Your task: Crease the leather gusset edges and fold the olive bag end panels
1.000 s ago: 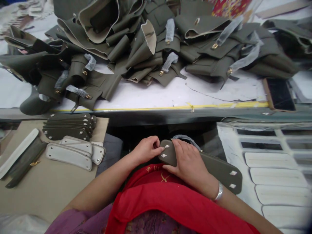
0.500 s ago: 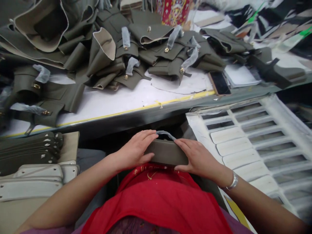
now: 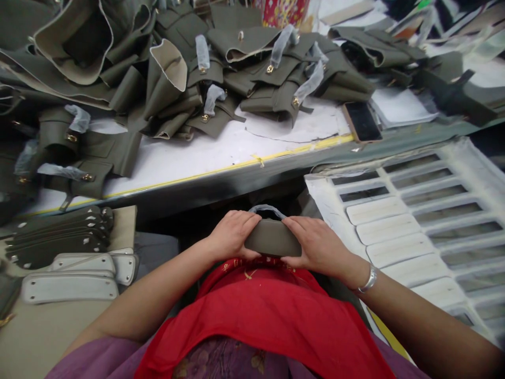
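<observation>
Both hands hold one olive-green leather piece (image 3: 272, 238) over my lap, in front of a red cloth. My left hand (image 3: 232, 235) grips its left end, fingers curled over the top edge. My right hand (image 3: 317, 246) grips its right end the same way; a silver bracelet sits on that wrist. The piece is bent into a curve, and a clear plastic strip (image 3: 268, 209) arches behind it. Part of the piece is hidden by my fingers.
A heap of olive leather bag parts (image 3: 165, 79) with brass studs covers the white table (image 3: 189, 158). Stacked olive (image 3: 59, 237) and white (image 3: 74, 276) flat pieces lie at left. A white slotted rack (image 3: 418, 210) stands at right; a dark phone (image 3: 361, 121) lies near the table edge.
One second ago the piece lay flat with its rivet marks showing; both hands have since bent and gripped it edge-on. The view swung right, then steadied.
</observation>
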`<state>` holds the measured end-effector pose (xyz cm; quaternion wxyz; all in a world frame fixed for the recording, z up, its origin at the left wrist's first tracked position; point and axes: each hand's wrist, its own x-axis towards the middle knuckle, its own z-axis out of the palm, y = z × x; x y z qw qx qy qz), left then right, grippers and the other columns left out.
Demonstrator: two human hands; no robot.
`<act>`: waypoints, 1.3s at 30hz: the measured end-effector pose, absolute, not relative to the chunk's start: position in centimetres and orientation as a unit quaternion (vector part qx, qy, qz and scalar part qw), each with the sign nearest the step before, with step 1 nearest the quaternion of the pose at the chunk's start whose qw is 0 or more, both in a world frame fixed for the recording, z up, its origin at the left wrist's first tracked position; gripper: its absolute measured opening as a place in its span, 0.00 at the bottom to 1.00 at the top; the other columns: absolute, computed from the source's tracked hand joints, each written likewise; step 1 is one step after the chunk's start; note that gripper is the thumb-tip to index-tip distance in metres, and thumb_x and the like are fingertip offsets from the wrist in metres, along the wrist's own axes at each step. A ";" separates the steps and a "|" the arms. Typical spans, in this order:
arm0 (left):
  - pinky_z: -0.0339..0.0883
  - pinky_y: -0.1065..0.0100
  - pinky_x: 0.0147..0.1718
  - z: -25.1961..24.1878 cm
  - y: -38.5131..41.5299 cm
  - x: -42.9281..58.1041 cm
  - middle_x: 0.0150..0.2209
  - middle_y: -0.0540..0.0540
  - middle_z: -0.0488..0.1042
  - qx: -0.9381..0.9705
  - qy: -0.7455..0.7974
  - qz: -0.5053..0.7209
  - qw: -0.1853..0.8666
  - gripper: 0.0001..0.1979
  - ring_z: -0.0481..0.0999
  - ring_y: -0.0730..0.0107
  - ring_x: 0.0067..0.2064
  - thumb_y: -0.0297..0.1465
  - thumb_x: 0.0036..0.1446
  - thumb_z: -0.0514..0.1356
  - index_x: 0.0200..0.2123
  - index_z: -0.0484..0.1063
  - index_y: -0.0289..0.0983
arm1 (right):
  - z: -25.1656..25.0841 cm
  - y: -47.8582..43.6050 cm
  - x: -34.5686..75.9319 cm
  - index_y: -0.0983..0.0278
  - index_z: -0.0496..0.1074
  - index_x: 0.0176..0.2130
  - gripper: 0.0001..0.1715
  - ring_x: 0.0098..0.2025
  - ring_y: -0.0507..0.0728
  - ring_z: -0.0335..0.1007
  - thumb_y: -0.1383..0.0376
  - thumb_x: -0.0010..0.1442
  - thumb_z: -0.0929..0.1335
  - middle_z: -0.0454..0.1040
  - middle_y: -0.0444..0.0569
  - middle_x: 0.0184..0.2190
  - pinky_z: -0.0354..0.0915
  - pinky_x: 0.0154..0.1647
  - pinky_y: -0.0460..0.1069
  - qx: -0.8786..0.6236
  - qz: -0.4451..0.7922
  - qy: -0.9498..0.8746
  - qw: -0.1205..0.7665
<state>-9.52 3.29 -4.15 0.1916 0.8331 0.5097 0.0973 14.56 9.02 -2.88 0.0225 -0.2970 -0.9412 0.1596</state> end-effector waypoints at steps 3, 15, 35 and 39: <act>0.57 0.55 0.49 -4.1 3.1 -9.6 0.52 0.34 0.67 0.833 0.511 0.097 0.187 0.39 0.66 0.50 0.51 0.50 0.44 0.63 0.54 0.61 0.32 | -2.9 8.9 14.6 0.68 0.62 0.54 0.42 0.48 0.65 0.65 0.50 0.46 0.71 0.68 0.59 0.50 0.59 0.47 0.56 -0.296 0.148 -0.944 0.019; 0.52 0.54 0.56 -4.2 4.0 -5.4 0.53 0.31 0.65 0.860 0.483 0.079 0.146 0.46 0.64 0.49 0.54 0.53 0.42 0.63 0.56 0.58 0.27 | -2.1 9.3 15.1 0.69 0.62 0.54 0.42 0.50 0.67 0.64 0.50 0.46 0.71 0.67 0.60 0.51 0.61 0.49 0.59 -0.289 0.186 -0.939 0.015; 0.61 0.56 0.43 -3.8 6.5 3.4 0.42 0.38 0.70 0.852 0.490 0.075 0.171 0.34 0.69 0.52 0.43 0.49 0.42 0.63 0.46 0.64 0.31 | -4.9 9.5 22.1 0.65 0.67 0.50 0.23 0.48 0.57 0.67 0.60 0.56 0.67 0.71 0.51 0.47 0.64 0.51 0.54 -0.461 0.575 -0.658 0.157; 0.60 0.57 0.44 -3.5 6.3 3.3 0.43 0.37 0.69 0.857 0.485 0.063 0.162 0.32 0.68 0.52 0.44 0.47 0.45 0.61 0.48 0.63 0.31 | -5.0 9.7 22.2 0.65 0.67 0.48 0.21 0.47 0.57 0.68 0.60 0.55 0.67 0.72 0.50 0.45 0.63 0.51 0.54 -0.450 0.580 -0.663 0.148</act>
